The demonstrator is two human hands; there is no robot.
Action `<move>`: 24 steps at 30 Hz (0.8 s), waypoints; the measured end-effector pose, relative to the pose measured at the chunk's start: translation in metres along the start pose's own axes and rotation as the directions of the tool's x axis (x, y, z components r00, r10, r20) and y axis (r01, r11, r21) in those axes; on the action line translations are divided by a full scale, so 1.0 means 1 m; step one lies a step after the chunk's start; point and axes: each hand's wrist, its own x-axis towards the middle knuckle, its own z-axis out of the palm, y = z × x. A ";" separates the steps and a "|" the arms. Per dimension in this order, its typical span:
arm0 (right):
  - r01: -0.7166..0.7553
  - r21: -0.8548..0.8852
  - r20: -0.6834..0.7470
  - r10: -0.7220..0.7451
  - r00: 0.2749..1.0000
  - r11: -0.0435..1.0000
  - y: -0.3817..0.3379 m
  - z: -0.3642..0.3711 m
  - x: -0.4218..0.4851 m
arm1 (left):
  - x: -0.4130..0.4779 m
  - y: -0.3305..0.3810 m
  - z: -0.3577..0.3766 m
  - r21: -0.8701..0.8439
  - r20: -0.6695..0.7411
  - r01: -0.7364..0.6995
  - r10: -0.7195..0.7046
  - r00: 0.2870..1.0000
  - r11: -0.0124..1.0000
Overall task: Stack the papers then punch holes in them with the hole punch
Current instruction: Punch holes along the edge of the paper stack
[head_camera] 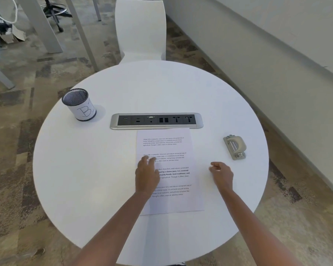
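White printed papers (pixel 173 148) lie in the middle of the round white table (pixel 88 169), their far edge touching the socket strip. My left hand (pixel 146 175) rests flat on the left half of the papers, fingers spread. My right hand (pixel 221 174) hovers just right of the papers with its fingers curled loosely and nothing in it. The beige hole punch (pixel 235 147) lies on the table to the right, a little beyond my right hand and apart from the papers.
A silver and black socket strip (pixel 156 121) is set into the table's middle. A mesh pen cup (pixel 79 104) marked "B" stands at the far left. A white chair (pixel 141 29) stands behind the table. A wall runs along the right.
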 end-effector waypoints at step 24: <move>-0.201 0.209 -0.058 0.217 0.974 0.957 0.004 -0.070 0.104 | 0.003 0.036 0.039 0.229 0.092 -0.238 0.223 0.971 0.944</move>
